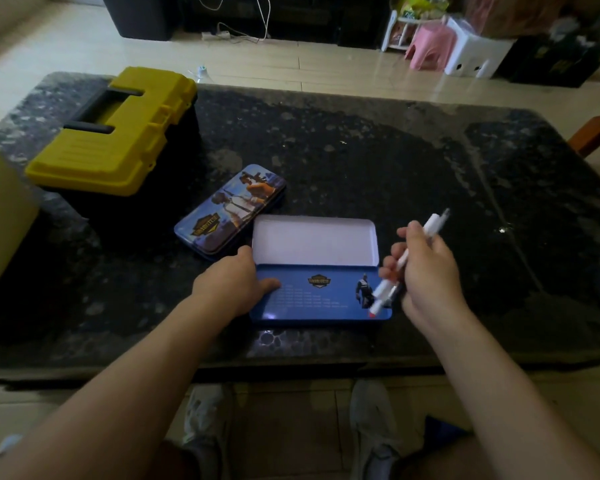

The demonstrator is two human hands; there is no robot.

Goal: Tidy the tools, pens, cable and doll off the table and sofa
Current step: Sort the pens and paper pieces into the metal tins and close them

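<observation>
A blue tin pencil case (321,292) lies open on the dark stone table (361,150), its white-lined lid (314,239) tipped back. My left hand (236,278) rests on the case's left end, thumb on the blue tray. My right hand (426,268) grips a small bundle of pens (385,292), white ones with a red tip pointing down over the case's right end. A second, closed pencil tin (231,211) with a printed picture lies just behind on the left. A yellow-lidded black toolbox (118,129) stands closed at the far left.
A tan object (0,216) rises at the table's left edge. Beyond the table are a tiled floor, pink and white plastic stools (454,46), a dark cabinet and white cables (236,32). My shoes (371,420) show under the near edge.
</observation>
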